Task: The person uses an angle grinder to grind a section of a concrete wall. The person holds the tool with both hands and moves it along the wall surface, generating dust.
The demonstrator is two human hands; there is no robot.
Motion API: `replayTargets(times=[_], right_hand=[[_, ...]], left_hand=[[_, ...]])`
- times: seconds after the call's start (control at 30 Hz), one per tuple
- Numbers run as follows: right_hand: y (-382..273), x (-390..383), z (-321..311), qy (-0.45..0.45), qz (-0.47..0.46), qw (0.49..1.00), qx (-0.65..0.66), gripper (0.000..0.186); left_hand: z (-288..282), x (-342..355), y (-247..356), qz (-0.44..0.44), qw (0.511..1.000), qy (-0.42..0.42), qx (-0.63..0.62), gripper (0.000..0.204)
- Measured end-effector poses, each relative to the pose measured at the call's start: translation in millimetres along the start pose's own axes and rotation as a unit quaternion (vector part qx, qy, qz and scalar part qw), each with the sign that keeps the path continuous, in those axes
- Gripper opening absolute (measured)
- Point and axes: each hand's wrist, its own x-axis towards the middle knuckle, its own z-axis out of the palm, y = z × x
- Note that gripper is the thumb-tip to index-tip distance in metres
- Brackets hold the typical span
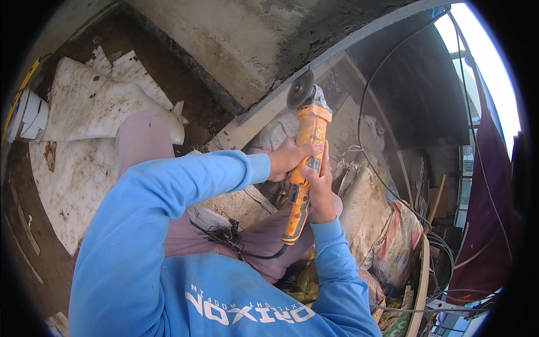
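Note:
I hold a dusty orange angle grinder [310, 126] with both hands, its disc [298, 90] at the top near the edge of a concrete wall [213, 45]; I cannot tell whether they touch. My left hand [286, 159] grips the upper body from the left. My right hand [320, 194] is wrapped round the body lower down on the right, its thumb pointing up along the casing. A black power cord [266, 256] runs from the bottom of the handle across my legs. My blue sleeves reach up from the lower edge.
Dirty white sheets [78, 185] lie on the left, beside a white bucket [28, 115] and yellow hose. Stuffed sacks [359, 224], wooden strips [421, 281] and loose cables [368, 157] crowd the right. A dark panel [415, 84] and maroon cloth [483, 230] are beyond.

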Motion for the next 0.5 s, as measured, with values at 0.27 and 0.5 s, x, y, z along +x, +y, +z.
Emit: replayTargets(times=[0.27, 0.5], right_hand=[[6, -2, 2, 0.007, -0.005, 1.000, 0.027, 0.105], [11, -3, 2, 0.004, -0.001, 1.000, 0.024, 0.106]], left_hand=[[-7, -1, -6, -0.023, 1.000, -0.014, 0.004, 0.064], [-17, 6, -18, -0.034, 0.999, -0.014, 0.003, 0.064]])
